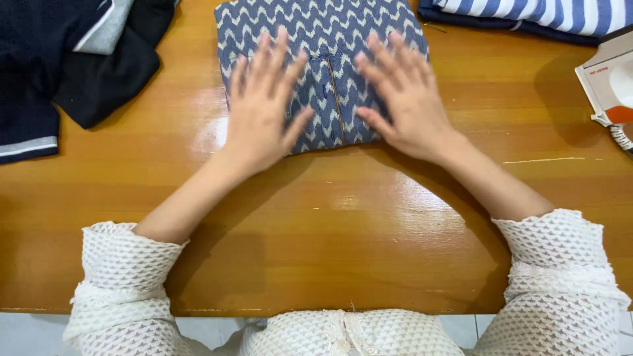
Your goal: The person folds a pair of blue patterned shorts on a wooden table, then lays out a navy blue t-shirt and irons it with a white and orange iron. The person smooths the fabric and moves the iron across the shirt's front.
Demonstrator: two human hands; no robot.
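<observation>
Head view: left hand (260, 118) and right hand (405, 109) press flat, fingers spread, grasping nothing, on folded zigzag cloth (326, 39). Looks soft, light; best gripped at folded edges.

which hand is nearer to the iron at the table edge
Right. The right hand lies flat on the folded zigzag cloth, on the side toward the iron. The left hand presses the cloth's other half, farther away.
</observation>
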